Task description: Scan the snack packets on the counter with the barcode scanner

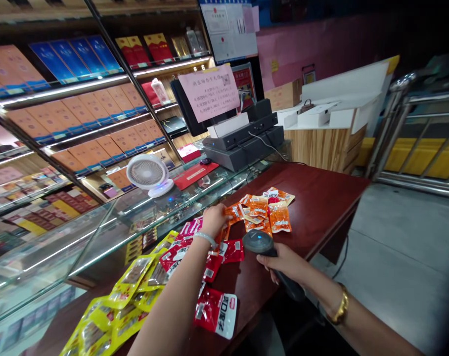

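Your left arm stretches forward over the red table [321, 193], back of the left hand [213, 221] up, fingers bent at an orange packet [235, 213] near the edge along the glass counter [113, 220]; I can't tell whether they grip it. Your right hand [287, 262], angled in across the right edge, grasps a scanner [259, 243].

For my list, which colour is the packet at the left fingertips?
Orange: the packet shows best in the head view.

Shiny plastic snack pouches [217, 310] rest on a smooth, softly glossy table [317, 198]; the barcode scanner [259, 242] looks plastic, the railing [389, 126] polished metal.
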The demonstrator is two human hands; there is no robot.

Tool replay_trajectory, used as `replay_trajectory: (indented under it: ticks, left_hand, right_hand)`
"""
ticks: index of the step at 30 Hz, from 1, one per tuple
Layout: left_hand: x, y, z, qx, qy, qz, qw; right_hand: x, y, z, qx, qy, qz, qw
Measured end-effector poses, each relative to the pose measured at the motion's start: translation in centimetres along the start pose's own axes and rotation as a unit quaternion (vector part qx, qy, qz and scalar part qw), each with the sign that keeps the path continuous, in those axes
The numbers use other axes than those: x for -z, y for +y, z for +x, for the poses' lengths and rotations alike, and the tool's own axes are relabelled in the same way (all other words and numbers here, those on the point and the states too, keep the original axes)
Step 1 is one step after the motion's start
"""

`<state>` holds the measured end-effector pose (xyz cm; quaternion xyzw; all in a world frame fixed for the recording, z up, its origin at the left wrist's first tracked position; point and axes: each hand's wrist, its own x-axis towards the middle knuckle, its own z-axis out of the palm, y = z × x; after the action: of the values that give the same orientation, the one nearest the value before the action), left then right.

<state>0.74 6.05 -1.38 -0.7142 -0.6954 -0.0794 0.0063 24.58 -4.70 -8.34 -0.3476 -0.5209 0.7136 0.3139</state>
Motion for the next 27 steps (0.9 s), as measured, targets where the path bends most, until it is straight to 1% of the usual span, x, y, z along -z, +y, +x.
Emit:
replay_trajectory:
  ticks: [3, 6, 8, 10, 15, 19, 23, 25, 27]
  left_hand:
    - [0.0, 0.1, -0.2, 0.051, 0.041, -0.087, 0.994]
    - [-0.1, 0.2, -0.9, 0.092, 0.098, -0.190, 0.973]
    - [-0.2, 0.7, -1.7, 0.099, 0.116, -0.250, 0.956]
    - [-0.6, 1.4, -2.7, 0.092, 0.115, -0.287, 0.946]
    - [-2.0, 3.3, -4.7, 0.075, 0.106, -0.308, 0.942]
    - [-3.0, 3.2, -5.2, 0.080, 0.104, -0.334, 0.933]
    - [-3.3, 2.8, -4.6, 0.085, 0.110, -0.357, 0.924]
    - [-3.3, 3.4, -3.7, 0.099, 0.105, -0.400, 0.905]
    - [-3.4, 4.8, -2.5, 0.108, 0.093, -0.469, 0.871]
  right_hand:
    - [0.0, 0.0, -0.1, 0.004, 0.001, -0.011, 1.000]
    - [0.1, 0.1, -0.2, 0.010, 0.005, -0.016, 1.000]
    - [0.2, 0.2, -0.3, 0.015, 0.003, -0.021, 1.000]
    - [0.3, 0.2, -0.4, 0.027, -0.001, -0.032, 0.999]
    - [0.3, 0.3, -0.6, 0.043, 0.012, -0.042, 0.998]
    - [0.4, 0.5, -0.5, 0.048, 0.027, -0.048, 0.997]
    - [0.3, 0.6, -0.5, 0.050, 0.022, -0.043, 0.998]
    - [0.2, 0.4, -0.6, 0.054, 0.019, -0.042, 0.997]
    - [0.1, 0.2, -0.7, 0.056, 0.025, -0.041, 0.997]
